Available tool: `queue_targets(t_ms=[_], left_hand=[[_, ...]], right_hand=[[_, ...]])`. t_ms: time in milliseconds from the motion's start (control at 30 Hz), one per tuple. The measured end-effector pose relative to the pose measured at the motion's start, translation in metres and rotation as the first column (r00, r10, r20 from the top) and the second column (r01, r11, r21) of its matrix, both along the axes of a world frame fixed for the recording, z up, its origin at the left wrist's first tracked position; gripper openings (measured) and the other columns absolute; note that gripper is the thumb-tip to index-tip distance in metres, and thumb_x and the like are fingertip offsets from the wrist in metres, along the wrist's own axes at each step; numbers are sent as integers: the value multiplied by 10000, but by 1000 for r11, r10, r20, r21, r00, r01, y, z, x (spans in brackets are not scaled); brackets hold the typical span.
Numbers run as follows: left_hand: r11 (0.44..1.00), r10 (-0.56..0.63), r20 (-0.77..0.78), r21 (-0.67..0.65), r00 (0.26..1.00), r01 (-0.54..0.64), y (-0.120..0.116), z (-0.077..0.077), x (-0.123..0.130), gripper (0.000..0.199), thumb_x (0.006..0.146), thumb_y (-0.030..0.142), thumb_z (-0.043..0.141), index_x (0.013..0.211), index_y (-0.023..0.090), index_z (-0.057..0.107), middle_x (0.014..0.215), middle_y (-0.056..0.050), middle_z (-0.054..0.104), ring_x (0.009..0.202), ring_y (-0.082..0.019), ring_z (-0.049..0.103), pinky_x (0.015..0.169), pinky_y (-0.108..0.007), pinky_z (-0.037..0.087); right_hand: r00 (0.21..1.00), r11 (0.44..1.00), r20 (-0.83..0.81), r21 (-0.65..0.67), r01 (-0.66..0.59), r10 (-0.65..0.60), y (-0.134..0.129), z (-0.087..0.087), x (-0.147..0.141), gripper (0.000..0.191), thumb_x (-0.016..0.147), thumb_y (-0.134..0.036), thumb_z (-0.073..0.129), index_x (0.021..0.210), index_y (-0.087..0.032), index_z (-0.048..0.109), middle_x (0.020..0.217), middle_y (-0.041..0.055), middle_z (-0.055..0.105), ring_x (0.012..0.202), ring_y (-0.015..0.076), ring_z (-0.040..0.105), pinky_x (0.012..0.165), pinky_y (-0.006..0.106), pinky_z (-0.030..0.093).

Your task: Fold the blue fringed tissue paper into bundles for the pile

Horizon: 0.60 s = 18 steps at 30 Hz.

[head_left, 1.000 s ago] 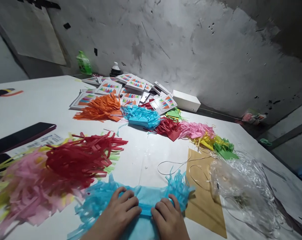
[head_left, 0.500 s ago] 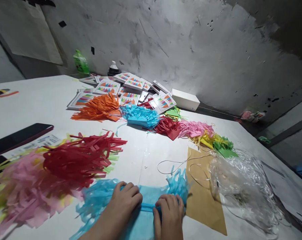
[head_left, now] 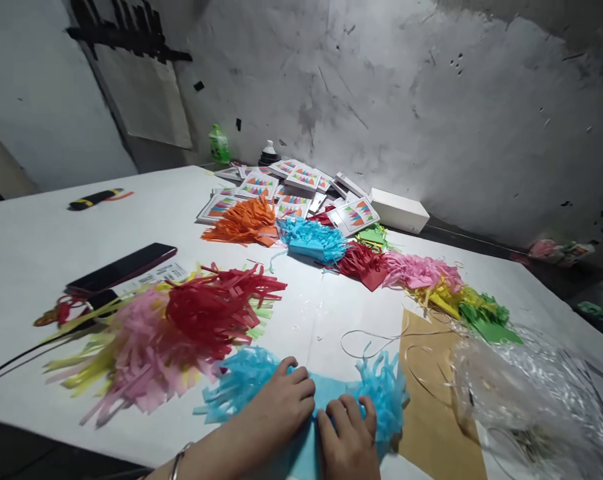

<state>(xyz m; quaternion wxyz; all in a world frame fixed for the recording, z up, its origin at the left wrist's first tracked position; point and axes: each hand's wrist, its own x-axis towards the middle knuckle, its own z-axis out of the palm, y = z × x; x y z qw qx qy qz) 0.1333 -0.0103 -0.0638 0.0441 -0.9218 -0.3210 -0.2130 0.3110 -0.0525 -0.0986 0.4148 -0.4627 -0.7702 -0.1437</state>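
Observation:
Blue fringed tissue paper [head_left: 330, 388] lies at the table's near edge, with a bunch of cut strips at each side and a plain band in the middle. My left hand [head_left: 287, 395] presses on the plain band, fingers curled over the paper. Close beside it, my right hand [head_left: 348, 427] grips the same band with bent fingers. The fold between them is mostly hidden by my fingers. Left of the blue paper, red fringed tissue [head_left: 216, 307] rests on pink fringed tissue [head_left: 144, 347], with yellow strips showing beneath.
Brown paper [head_left: 436, 407] and a clear plastic bag [head_left: 516, 400] lie to the right, with a loose cord. Behind are orange tassels [head_left: 248, 223], more colored fringes, printed packs [head_left: 304, 177] and a white box [head_left: 399, 209]. A phone [head_left: 124, 267] lies left.
The view has turned left, so everything sits farther right in the picture. My hands have come closer together on the blue paper, and the rolled strip between them shows less.

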Motion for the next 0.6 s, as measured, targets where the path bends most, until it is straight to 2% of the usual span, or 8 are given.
queue_targets(t_ms=[100, 233, 333, 433, 600], left_hand=[[999, 25, 22, -29, 999, -24, -4, 2, -1, 208, 872, 220, 816, 818, 224, 615, 864, 50, 690, 845, -188, 584, 963, -419, 312], [998, 59, 34, -36, 998, -58, -4, -6, 0, 224, 874, 231, 836, 809, 214, 623, 854, 51, 695, 835, -179, 576, 924, -404, 313], [996, 73, 16, -47, 997, -72, -1, -17, 0, 224, 896, 282, 824, 793, 216, 637, 846, 38, 696, 829, -185, 568, 893, -409, 318], [994, 95, -27, -50, 995, -96, 0, -24, 0, 212, 938, 312, 785, 801, 224, 649, 858, 38, 704, 847, -190, 580, 902, -417, 318], [972, 217, -107, -70, 970, -225, -5, -16, 10, 159, 879, 253, 834, 823, 213, 691, 882, -2, 729, 864, -234, 625, 876, -448, 356]], right_hand=[[993, 998, 101, -12, -65, 66, 3, 2, 10, 382, 1095, -152, 364, 870, -222, 664, 739, 6, 663, 751, 198, 582, 942, 413, 336], [986, 993, 119, 7, -119, 117, 7, 0, 19, 412, 1105, -144, 314, 886, -217, 656, 741, 3, 675, 713, 186, 575, 923, 407, 341], [987, 992, 107, 16, -123, 121, 9, -5, 25, 429, 1111, -154, 288, 855, -216, 627, 765, 11, 690, 750, 190, 603, 940, 413, 343], [990, 994, 98, 30, -102, 99, 9, -11, 33, 365, 1079, -89, 353, 874, -221, 625, 793, 0, 710, 789, 183, 637, 974, 412, 338], [998, 994, -47, -94, -49, 45, 7, -12, 33, 269, 1017, -121, 449, 840, -251, 604, 840, 0, 697, 832, 217, 644, 1036, 451, 295]])
